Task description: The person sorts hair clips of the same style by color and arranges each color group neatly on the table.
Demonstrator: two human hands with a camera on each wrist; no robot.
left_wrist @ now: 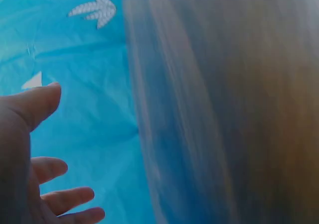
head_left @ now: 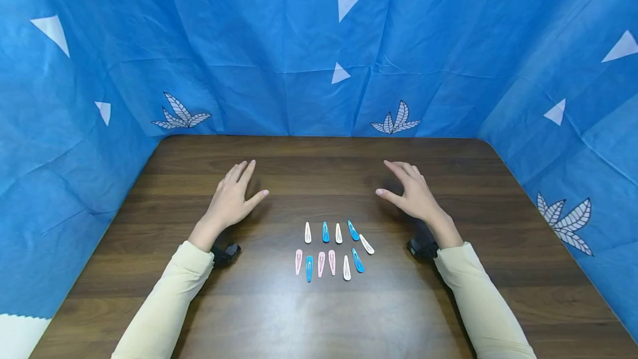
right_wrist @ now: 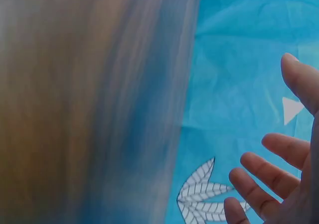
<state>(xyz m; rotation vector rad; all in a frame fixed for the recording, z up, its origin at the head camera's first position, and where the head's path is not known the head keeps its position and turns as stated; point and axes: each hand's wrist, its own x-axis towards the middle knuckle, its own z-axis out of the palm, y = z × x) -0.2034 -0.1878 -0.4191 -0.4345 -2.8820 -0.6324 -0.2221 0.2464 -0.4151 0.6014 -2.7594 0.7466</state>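
Observation:
Several snap hair clips lie in two loose rows at the middle of the table in the head view: a white hair clip [head_left: 308, 232], a blue hair clip [head_left: 325, 232], a pink hair clip [head_left: 298, 262] and more in the same colours. My left hand [head_left: 231, 197] is up and to the left of them, thumb apart from the fingers, holding nothing. On the other side, my right hand [head_left: 410, 191] is spread likewise and holds nothing. Both wrist views show the fingers spread; no clip appears there.
The dark wooden table [head_left: 319, 170] has blue cloth [head_left: 284, 32] with white triangles and leaf prints hanging behind it and at both sides. A black wrist camera [head_left: 226, 254] sits under the left wrist, another black camera [head_left: 421, 248] under the right.

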